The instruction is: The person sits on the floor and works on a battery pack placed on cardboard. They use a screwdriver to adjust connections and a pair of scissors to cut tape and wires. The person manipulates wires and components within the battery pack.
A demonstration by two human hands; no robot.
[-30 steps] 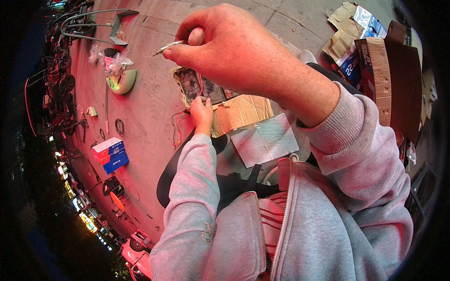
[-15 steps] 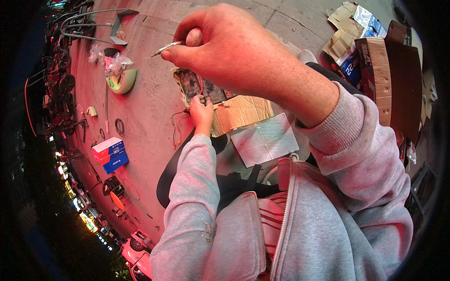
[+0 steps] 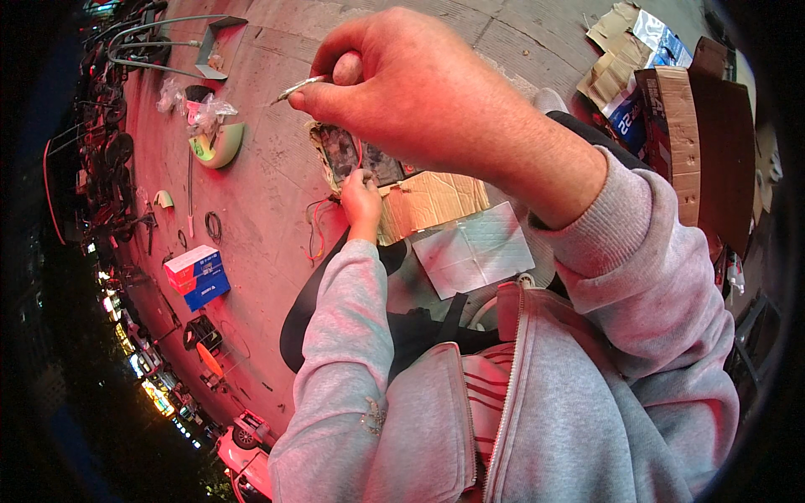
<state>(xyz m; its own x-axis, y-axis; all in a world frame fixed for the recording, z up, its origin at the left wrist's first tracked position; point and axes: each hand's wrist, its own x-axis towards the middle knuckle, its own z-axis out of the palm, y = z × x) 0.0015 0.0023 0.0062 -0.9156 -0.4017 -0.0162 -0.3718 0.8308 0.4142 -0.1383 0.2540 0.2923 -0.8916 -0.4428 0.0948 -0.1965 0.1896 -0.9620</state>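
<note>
My right hand (image 3: 419, 92) is raised high in front of me, closed in a pinch on a thin silvery strand (image 3: 300, 87) whose tip points left. Lower down, my left hand (image 3: 361, 201) is closed at the edge of a dark, dirty battery pack (image 3: 339, 152), its fingertips pinching a thin red wire (image 3: 360, 152). My right hand hides part of the pack. Beside it, red and black leads (image 3: 315, 226) trail onto the ground. A flattened piece of brown cardboard (image 3: 436, 201) adjoins the pack, with a pale sheet (image 3: 474, 250) closer to my body.
A blue and red box (image 3: 197, 277) sits on the ground to the left, near a black cable coil (image 3: 214, 225). Farther off are a pale green curved shell (image 3: 220, 147) and a metal-framed cart (image 3: 220, 49). Open cardboard boxes (image 3: 677, 142) stand at right.
My left fingers have shifted slightly at the battery pack's edge. My right hand keeps its place with the silvery strand.
</note>
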